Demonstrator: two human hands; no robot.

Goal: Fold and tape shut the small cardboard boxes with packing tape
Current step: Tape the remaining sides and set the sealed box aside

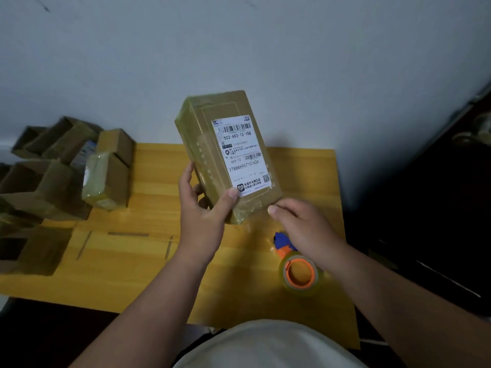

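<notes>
One yellow wooden table, pale wall behind, cardboard boxes left

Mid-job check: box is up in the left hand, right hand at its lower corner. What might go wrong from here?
1. The left hand alone grips the box, held tilted above the table; it might slip.
2. The right hand pinches a clear tape strip at the corner; it may wrinkle or stick to itself.
3. The tape roll sits under the right wrist, near the table edge, and might get knocked off.
</notes>
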